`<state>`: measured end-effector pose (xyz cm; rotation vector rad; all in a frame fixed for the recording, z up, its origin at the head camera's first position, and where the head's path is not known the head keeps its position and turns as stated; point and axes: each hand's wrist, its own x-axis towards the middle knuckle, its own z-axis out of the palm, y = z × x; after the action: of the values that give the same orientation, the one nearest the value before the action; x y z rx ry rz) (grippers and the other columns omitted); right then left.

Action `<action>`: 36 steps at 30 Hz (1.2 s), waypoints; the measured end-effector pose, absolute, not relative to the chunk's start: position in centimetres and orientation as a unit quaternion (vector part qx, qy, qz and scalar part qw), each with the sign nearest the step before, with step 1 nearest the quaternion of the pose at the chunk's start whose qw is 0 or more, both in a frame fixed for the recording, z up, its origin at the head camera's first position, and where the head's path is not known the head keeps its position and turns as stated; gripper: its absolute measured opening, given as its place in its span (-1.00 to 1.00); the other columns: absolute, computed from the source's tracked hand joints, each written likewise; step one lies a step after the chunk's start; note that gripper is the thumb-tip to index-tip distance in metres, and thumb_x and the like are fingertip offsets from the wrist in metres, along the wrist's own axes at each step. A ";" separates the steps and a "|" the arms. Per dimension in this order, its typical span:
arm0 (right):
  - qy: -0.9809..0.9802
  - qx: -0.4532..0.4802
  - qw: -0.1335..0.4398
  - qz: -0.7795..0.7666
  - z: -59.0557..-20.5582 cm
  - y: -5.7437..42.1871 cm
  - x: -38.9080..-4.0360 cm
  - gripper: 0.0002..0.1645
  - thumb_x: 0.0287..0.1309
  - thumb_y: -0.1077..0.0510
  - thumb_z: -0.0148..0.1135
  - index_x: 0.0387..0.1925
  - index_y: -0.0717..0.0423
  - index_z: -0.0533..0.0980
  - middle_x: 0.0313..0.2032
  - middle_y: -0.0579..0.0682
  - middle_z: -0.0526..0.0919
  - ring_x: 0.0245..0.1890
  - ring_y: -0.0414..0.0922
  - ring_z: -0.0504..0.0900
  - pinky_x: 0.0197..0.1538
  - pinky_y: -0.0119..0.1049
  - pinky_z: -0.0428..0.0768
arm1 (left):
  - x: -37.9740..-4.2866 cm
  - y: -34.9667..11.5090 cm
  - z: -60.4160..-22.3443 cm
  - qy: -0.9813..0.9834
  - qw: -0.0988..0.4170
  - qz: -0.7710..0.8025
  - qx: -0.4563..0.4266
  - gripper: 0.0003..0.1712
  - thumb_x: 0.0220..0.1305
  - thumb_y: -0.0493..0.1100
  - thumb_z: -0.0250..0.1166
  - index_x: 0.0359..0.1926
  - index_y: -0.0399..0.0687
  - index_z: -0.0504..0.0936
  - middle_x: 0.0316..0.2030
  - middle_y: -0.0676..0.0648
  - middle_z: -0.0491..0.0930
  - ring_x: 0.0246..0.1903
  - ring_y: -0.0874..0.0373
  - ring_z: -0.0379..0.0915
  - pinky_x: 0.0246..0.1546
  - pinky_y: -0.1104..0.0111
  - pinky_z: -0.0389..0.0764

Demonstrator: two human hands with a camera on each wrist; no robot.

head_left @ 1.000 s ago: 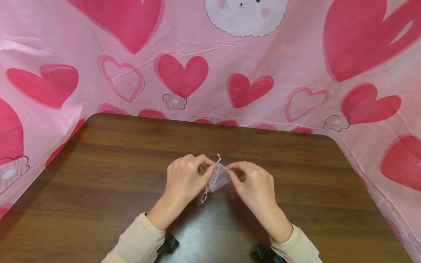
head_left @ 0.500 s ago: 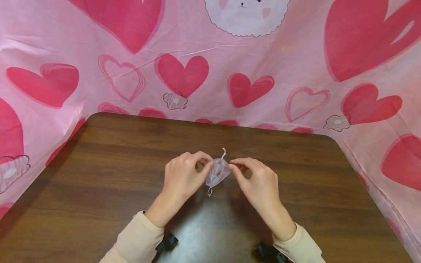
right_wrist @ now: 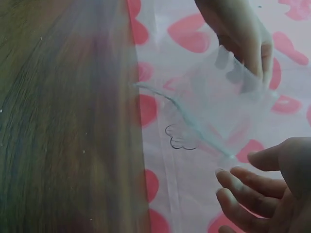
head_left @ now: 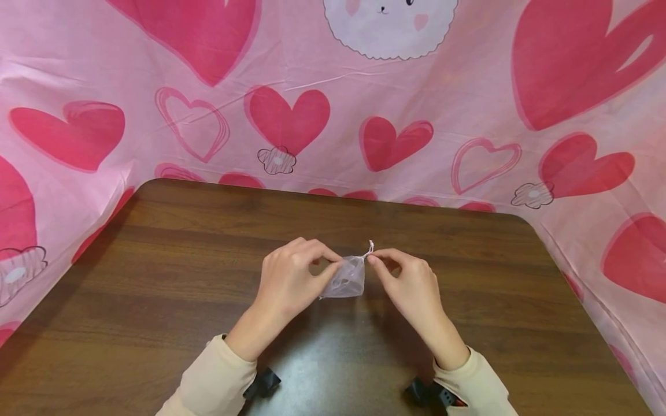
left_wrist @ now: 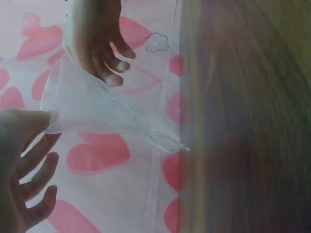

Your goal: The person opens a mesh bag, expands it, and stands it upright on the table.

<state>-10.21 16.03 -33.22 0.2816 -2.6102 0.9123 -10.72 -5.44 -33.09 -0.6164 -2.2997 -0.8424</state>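
A small sheer whitish drawstring bag (head_left: 350, 278) is held up over the brown table (head_left: 171, 277), between both hands. My left hand (head_left: 291, 277) pinches its upper left edge between thumb and index finger; the other fingers are spread loosely in the left wrist view. My right hand (head_left: 408, 283) has its thumb and index fingertips at the opposite top corner, where a thin white cord (head_left: 370, 247) sticks up in a loop. The right wrist view shows the sheer fabric (right_wrist: 209, 97) stretched between the hands, with a twisted cord along one side.
A pink cloth (head_left: 343, 69) printed with red hearts hangs behind and along both sides of the table. Black devices are strapped at the left wrist (head_left: 264, 383) and right wrist (head_left: 424, 393), beside the cream sleeves.
The bag has turned, so its far cord loop has swung right to the right fingertips and its near loop is mostly hidden by the left hand. Right fingers have shifted slightly right and up.
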 end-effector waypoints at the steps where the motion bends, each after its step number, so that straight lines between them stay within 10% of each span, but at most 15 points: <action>1: -0.925 0.094 0.167 0.328 -33.3 16.1 -10.3 -0.82 0.21 0.02 0.38 -0.21 -0.01 0.73 -0.43 -0.14 0.72 -0.56 -0.24 0.54 -0.47 -0.19 0.43 | -10.7 -5.4 -33.2 -0.861 0.309 -0.322 -0.243 -0.89 0.02 -0.06 0.56 -0.39 0.26 0.78 -0.55 0.26 0.61 -0.54 0.34 0.42 -0.62 0.40 0.38; 36: -0.874 0.084 -0.022 0.477 -34.0 16.5 -11.2 -0.76 0.23 0.05 0.37 -0.24 0.16 0.72 -0.40 -0.02 0.74 -0.40 -0.06 0.69 -0.33 -0.29 0.55 | -10.2 -3.8 -34.0 -0.794 0.318 -0.316 -0.411 -0.88 0.01 -0.05 0.57 -0.43 0.21 0.77 -0.40 0.31 0.67 -0.48 0.36 0.42 -0.47 0.56 0.39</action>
<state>-11.24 16.50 -34.02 0.2682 -2.7855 1.5210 -10.23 -3.82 -33.99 -1.0811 -2.0882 -0.8310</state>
